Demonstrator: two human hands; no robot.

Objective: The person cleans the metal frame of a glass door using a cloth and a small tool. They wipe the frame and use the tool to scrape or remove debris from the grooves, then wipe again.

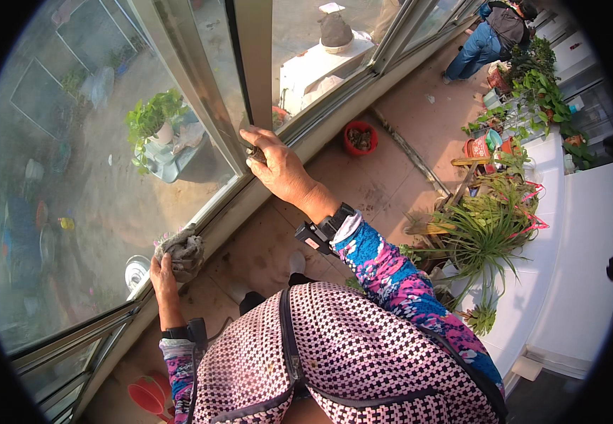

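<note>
My left hand (166, 289) is closed on a crumpled grey cloth (180, 254), held beside the lower edge of a large sliding window pane (89, 175). My right hand (280, 167) is up at the metal window frame (200, 79), with its fingers at the upright's lower part. A small dark thing (256, 153) shows between thumb and fingers; what it is cannot be told. Through the glass, a leafy potted plant (152, 116) stands on a pale surface outside.
A red bucket (360, 139) with brown lumps stands on the tiled floor by the wall. Potted plants (489, 233) line the right side. Another person (492, 40) is at the far end. A red plastic scoop or basin (150, 395) lies at lower left.
</note>
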